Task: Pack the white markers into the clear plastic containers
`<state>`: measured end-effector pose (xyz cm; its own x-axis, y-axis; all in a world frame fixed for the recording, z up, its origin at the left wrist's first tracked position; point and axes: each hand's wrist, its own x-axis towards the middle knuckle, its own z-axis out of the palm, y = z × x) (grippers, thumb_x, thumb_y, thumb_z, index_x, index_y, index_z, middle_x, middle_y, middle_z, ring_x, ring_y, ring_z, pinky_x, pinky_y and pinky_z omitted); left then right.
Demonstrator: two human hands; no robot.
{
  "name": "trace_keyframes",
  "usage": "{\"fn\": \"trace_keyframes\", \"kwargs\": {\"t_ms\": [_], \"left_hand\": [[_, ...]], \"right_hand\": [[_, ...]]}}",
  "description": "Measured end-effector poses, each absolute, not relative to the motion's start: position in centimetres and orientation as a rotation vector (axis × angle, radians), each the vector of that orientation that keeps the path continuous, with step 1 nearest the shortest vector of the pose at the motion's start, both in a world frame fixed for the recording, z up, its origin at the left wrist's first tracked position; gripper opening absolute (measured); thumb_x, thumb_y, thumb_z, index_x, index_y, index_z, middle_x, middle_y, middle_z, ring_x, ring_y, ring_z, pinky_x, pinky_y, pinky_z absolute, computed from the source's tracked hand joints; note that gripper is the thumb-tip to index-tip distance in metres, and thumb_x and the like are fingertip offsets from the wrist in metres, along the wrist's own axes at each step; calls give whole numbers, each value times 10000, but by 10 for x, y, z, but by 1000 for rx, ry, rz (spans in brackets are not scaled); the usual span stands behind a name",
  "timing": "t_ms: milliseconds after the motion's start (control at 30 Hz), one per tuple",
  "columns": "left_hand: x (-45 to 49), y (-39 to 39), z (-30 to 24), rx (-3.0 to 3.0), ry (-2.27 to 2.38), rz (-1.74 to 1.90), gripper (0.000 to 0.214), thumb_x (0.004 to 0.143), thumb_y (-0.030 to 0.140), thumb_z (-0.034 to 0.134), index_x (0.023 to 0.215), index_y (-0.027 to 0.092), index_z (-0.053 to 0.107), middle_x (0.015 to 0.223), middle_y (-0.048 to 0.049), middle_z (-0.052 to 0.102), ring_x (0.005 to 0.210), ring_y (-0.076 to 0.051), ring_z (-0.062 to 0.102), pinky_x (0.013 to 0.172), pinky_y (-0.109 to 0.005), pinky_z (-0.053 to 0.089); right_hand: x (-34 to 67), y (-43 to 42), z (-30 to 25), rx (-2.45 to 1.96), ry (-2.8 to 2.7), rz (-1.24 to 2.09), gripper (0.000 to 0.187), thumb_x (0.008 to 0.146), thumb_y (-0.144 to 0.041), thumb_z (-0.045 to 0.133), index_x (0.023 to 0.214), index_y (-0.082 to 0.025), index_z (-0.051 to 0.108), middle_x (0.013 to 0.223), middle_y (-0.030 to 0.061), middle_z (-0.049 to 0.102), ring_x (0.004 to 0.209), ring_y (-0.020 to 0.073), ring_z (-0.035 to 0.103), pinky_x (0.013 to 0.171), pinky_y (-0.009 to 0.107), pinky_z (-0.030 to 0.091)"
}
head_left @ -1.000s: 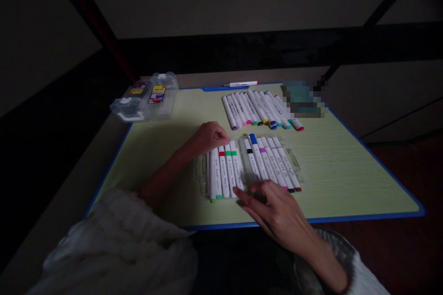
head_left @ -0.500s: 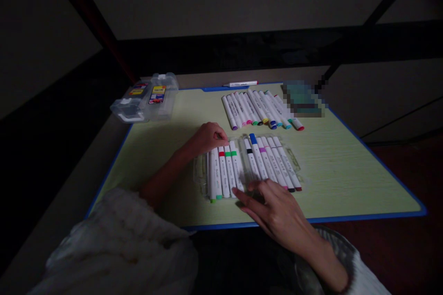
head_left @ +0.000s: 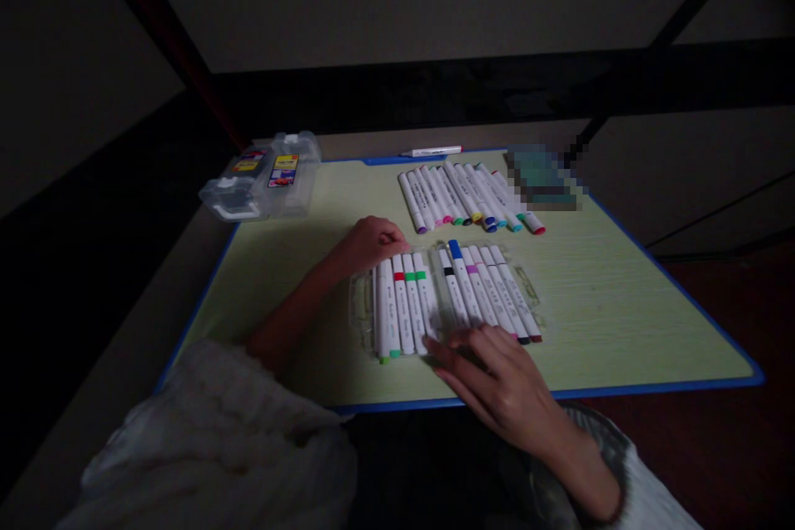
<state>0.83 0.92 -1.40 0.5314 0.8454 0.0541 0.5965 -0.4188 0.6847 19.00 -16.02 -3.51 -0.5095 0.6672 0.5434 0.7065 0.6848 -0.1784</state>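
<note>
Two groups of white markers lie side by side in a clear plastic tray (head_left: 362, 306). In the left group are markers with red and green bands (head_left: 408, 306); the right group includes a blue-capped marker (head_left: 458, 265). My left hand (head_left: 374, 240) is at the far edge of the left group, fingers curled together; whatever they may grip is hidden. Near the lower ends of the markers, my right hand (head_left: 497, 373) has its fingers apart. Its index fingertip is at the bottom of a green-banded marker, and other fingers rest by the right group's near ends.
A row of loose capped markers (head_left: 456, 195) lies behind the tray. One marker (head_left: 435, 151) sits at the board's far edge. A clear plastic case (head_left: 291, 195) stands at the back left, and a blurred-out object (head_left: 540, 174) at the back right. The tabletop (head_left: 639, 331) has a blue rim.
My left hand has drawn slightly back from the marker tops, its fingers closer together. My right hand has shifted slightly to the right. The markers stay nearly in place.
</note>
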Motion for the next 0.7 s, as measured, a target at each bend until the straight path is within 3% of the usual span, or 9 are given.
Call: {"fn": "trace_keyframes", "kwargs": {"t_ms": [100, 467, 700], "left_hand": [[4, 11, -13, 2192, 1207, 558, 150, 705, 210, 555, 661, 115, 663, 643, -23, 638, 572, -91, 541, 547, -208, 376], [-10, 16, -11, 2307, 1234, 417, 285, 726, 300, 508, 542, 106, 609, 468, 26, 484, 481, -74, 398, 494, -230, 248], [-10, 12, -4, 2296, 1211, 277, 288, 734, 285, 493, 567, 104, 642, 443, 43, 442, 465, -68, 350, 490, -231, 213]], "right_hand": [[180, -160, -30, -1003, -2267, -97, 193, 881, -180, 475, 865, -124, 658, 702, 47, 578, 686, 160, 457, 611, 290, 313], [147, -154, -29, -956, -2359, -68, 192, 841, -177, 548, 1022, -150, 607, 718, 9, 589, 684, 148, 465, 628, 301, 290], [140, -150, -34, -988, -2391, -43, 154, 861, -178, 521, 979, -149, 614, 752, 14, 595, 712, 152, 475, 646, 307, 286]]}}
